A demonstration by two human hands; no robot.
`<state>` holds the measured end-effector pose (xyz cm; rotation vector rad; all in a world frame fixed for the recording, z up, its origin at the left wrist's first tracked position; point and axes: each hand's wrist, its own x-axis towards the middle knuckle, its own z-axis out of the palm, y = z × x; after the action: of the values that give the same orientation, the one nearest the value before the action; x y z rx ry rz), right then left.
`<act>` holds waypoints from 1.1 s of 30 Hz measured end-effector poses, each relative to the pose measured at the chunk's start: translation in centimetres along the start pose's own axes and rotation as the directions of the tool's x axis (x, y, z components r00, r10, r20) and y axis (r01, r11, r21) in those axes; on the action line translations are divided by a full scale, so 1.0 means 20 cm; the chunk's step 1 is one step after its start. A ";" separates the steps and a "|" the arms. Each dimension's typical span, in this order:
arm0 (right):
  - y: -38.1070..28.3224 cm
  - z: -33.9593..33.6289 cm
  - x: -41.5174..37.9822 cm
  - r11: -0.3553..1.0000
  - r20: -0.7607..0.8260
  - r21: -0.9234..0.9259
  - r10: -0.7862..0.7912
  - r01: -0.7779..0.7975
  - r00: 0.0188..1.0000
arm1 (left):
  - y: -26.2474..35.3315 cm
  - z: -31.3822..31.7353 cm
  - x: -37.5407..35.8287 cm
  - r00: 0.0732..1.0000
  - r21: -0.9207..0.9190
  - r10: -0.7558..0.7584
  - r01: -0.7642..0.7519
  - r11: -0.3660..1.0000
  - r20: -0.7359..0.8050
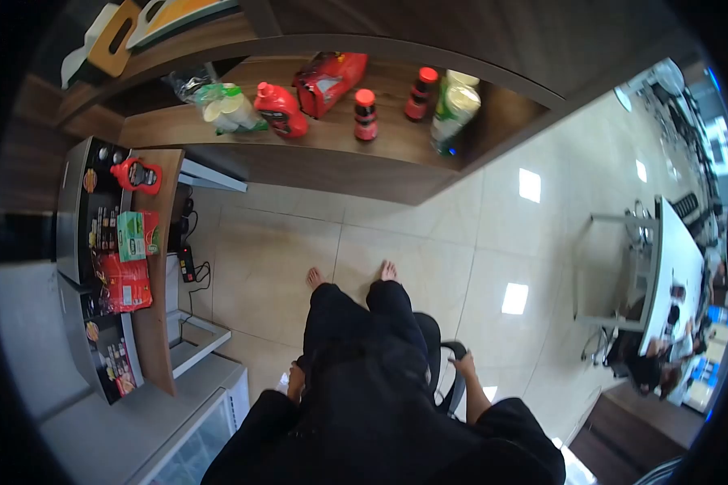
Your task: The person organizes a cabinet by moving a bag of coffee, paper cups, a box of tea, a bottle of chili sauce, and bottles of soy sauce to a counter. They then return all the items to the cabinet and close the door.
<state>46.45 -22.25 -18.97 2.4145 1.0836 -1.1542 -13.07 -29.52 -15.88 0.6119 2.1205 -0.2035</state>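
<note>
I sit on a black chair. My right hand (465, 365) is closed over the chair's black armrest (455, 396) beside my hip. My left hand (296, 381) hangs low against my other hip, partly covered by the dark sleeve. Its fingers are too small and hidden to make out. A small white patch shows just beside it. Both bare feet rest on the tiled floor (283, 242), in front of my dark trousers.
Ahead, a wooden shelf (315, 153) holds a red squeeze bottle (281, 111), a red bag (329, 83), two dark red-capped bottles (366, 117) and stacked cups (233, 111). Left, a narrow wooden table (167, 323) bears red packets (125, 283). People sit at a white table (675, 259) far right.
</note>
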 end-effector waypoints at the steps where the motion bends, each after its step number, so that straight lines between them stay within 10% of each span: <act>1: -0.02 -0.06 -0.07 1.000 0.025 -0.021 0.015 -0.014 1.000 | 0.01 0.05 0.01 0.999 -0.020 0.020 -0.020 1.000 -0.025; 3: -0.02 -0.07 -0.10 0.990 -0.033 -0.090 -0.113 0.110 0.993 | 0.06 0.04 -0.06 0.993 0.199 0.030 -0.008 0.980 -0.110; 12: -0.02 0.02 -0.15 0.955 -0.476 -0.006 -0.263 0.296 0.839 | 0.19 0.12 -0.02 0.797 0.111 0.302 -0.288 0.951 -0.522; 27: 0.03 0.08 -0.09 0.899 -0.500 -0.131 -0.424 0.418 0.755 | 0.12 0.19 0.02 0.757 0.192 0.358 -0.303 0.933 -0.547; 33: -0.02 0.03 0.00 0.879 -0.261 -0.217 -0.471 0.424 0.843 | 0.09 0.13 0.17 0.830 -0.214 0.320 -0.451 0.866 -0.456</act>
<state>45.80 -22.22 -19.27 2.3328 1.8446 -0.7764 -11.94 -27.81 -20.08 0.9410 2.2915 0.5323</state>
